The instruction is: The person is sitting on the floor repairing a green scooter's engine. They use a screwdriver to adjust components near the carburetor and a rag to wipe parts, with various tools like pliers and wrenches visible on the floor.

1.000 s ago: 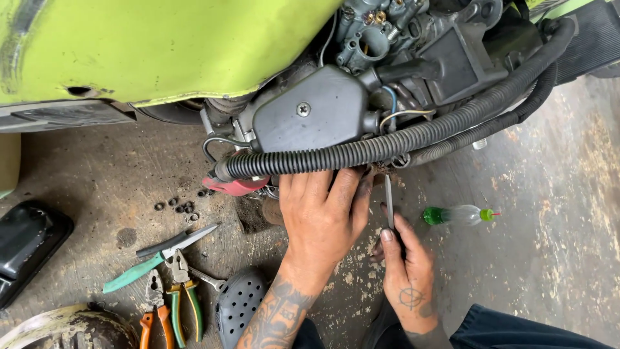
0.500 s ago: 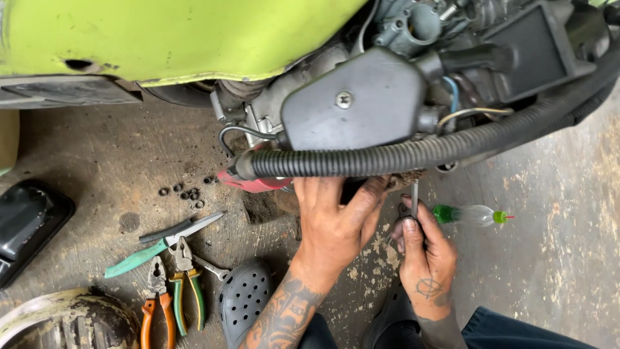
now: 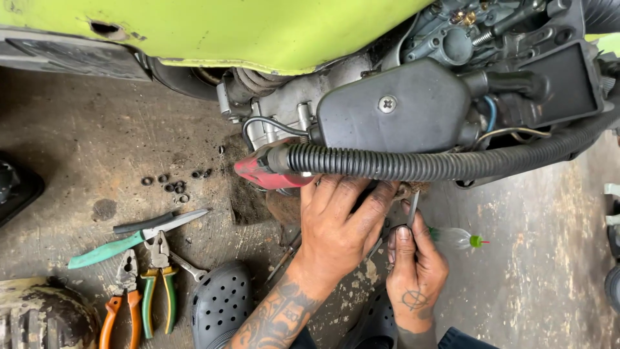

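My left hand reaches up under the black ribbed hose of a scooter engine, fingers spread and pressed against the underside; what they touch is hidden. My right hand pinches a thin metal tool upright, its tip pointing to the same spot beneath the hose. Above sits a black plastic engine cover with one cross-head screw. A red part sticks out at the hose's left end.
Green bodywork spans the top. On the concrete floor lie green-handled scissors, two pliers, several small nuts, a grey perforated clog and a small clear bottle with a green cap.
The view has moved closer and shifted, so the engine appears larger. Both hands stay under the hose; the right hand has raised the thin tool slightly.
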